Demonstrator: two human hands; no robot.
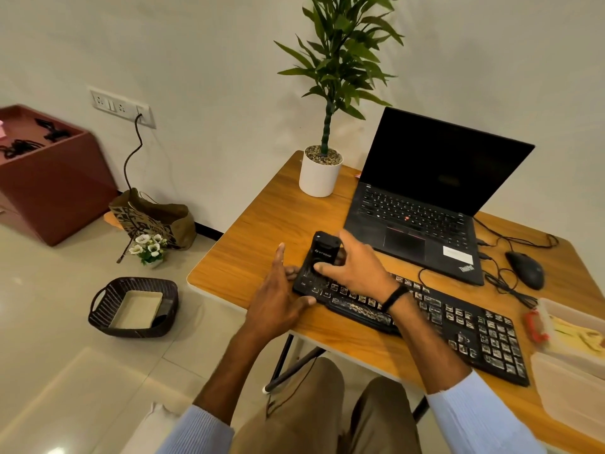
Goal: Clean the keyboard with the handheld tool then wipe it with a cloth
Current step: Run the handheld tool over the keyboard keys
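A black keyboard [458, 329] speckled with pale debris lies slanted across the wooden desk [258, 224]. My right hand [357, 267] grips a black handheld cleaning tool [322, 250], which stands on the keyboard's left end. My left hand [278, 290] steadies that left end, thumb on the front edge and fingers behind the corner. No cloth is clearly visible.
An open black laptop [425, 204] and a potted plant [322, 172] stand behind the keyboard. A mouse [525, 268] with cables lies at the right, beside clear plastic containers [573, 348]. On the floor at the left sit a wicker basket [134, 306] and a paper bag [154, 221].
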